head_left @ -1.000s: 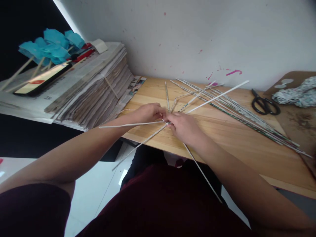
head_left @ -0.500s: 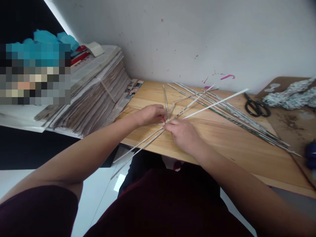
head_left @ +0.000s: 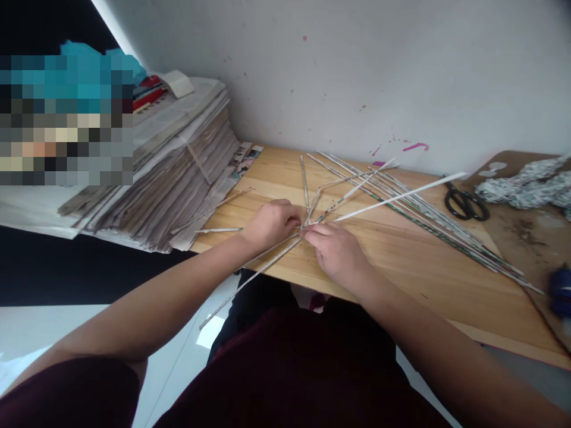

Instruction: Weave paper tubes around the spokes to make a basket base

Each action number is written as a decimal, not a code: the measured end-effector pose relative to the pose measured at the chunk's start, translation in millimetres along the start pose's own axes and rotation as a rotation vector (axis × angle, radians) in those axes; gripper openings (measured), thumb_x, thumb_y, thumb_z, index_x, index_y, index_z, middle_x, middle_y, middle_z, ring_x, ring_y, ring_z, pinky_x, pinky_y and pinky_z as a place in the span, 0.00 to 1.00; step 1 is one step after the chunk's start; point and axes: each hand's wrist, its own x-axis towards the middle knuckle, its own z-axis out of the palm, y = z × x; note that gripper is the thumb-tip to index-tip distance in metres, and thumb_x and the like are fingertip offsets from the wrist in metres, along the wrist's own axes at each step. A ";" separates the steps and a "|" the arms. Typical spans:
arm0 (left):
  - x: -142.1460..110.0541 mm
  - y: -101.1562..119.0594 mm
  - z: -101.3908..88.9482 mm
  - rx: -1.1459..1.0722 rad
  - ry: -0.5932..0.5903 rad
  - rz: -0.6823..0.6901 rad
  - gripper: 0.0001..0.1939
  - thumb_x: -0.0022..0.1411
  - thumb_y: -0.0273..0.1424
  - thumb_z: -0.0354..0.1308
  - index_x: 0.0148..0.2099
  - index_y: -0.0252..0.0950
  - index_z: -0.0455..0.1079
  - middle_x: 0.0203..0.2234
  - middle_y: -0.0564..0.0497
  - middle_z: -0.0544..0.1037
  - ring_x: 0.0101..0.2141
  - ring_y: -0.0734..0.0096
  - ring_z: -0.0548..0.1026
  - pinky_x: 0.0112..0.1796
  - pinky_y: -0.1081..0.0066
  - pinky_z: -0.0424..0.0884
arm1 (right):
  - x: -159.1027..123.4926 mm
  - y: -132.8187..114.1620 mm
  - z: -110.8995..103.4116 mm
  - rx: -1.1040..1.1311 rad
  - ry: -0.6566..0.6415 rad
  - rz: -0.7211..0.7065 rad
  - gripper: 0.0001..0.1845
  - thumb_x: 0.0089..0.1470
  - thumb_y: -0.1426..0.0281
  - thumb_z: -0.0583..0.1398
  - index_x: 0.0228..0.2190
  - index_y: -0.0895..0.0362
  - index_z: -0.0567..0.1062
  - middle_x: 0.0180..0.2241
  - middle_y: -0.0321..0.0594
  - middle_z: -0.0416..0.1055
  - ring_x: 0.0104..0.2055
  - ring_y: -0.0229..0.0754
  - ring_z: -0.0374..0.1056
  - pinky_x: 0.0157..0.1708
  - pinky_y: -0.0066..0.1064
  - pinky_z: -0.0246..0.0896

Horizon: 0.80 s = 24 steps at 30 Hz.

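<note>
Several thin rolled-paper sticks [head_left: 267, 264] cross at one point near the table's front edge and fan out from there. My left hand [head_left: 274, 223] is closed at the left of the crossing, its fingertips pinching the sticks. From the right, my right hand [head_left: 334, 246] presses thumb and fingers together on the same crossing. A white paper stick [head_left: 401, 197] runs from beside my right hand toward the back right. Another stick [head_left: 218, 230] sticks out to the left from under my left hand. The fingers partly hide the crossing itself.
More paper sticks [head_left: 437, 229] lie in a loose bundle at the right of the wooden table [head_left: 392, 285]. Beyond them are black scissors [head_left: 466, 202] and a twisted paper coil [head_left: 521, 178]. A tall newspaper stack [head_left: 178, 172] stands at the left, against the grey wall [head_left: 357, 71].
My left hand has shifted slightly down, and a stick now shows plainly to its left. One lower-left stick is now mostly behind my left forearm. The camera view has shifted a little.
</note>
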 end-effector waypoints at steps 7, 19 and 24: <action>-3.4 14.7 3.7 -0.047 0.023 -0.117 0.05 0.62 0.27 0.60 0.35 0.35 0.77 0.30 0.50 0.77 0.34 0.67 0.75 0.39 0.69 0.70 | -3.7 0.1 -0.3 0.017 0.040 -0.036 0.25 0.56 0.84 0.54 0.51 0.58 0.79 0.49 0.45 0.79 0.48 0.48 0.72 0.52 0.42 0.68; -3.5 25.1 13.3 -0.027 0.039 -0.202 0.09 0.64 0.25 0.56 0.40 0.36 0.78 0.36 0.48 0.82 0.39 0.64 0.78 0.44 0.68 0.72 | -26.9 4.9 -5.9 0.232 0.085 -0.072 0.18 0.65 0.73 0.55 0.51 0.52 0.79 0.56 0.42 0.75 0.58 0.42 0.71 0.58 0.40 0.68; 2.3 32.7 9.5 -0.047 -0.024 -0.295 0.06 0.62 0.27 0.61 0.41 0.36 0.78 0.32 0.49 0.81 0.35 0.66 0.77 0.41 0.69 0.71 | -27.9 7.3 -6.1 0.269 0.085 -0.108 0.17 0.65 0.74 0.54 0.51 0.55 0.79 0.55 0.44 0.76 0.59 0.42 0.70 0.59 0.41 0.67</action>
